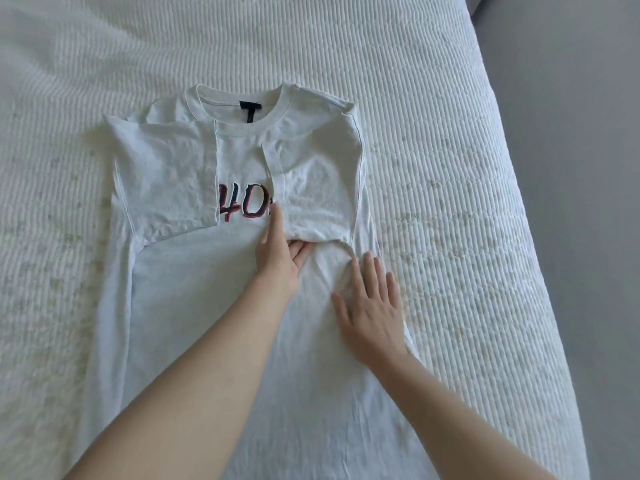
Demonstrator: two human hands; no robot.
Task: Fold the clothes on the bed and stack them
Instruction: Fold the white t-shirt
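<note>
White T-shirt [221, 306], red-black lettering [242, 206], black neck label [249, 110], white ribbed bedspread [433, 150]

white t-shirt [194, 306] flat, sleeves folded inward
</note>
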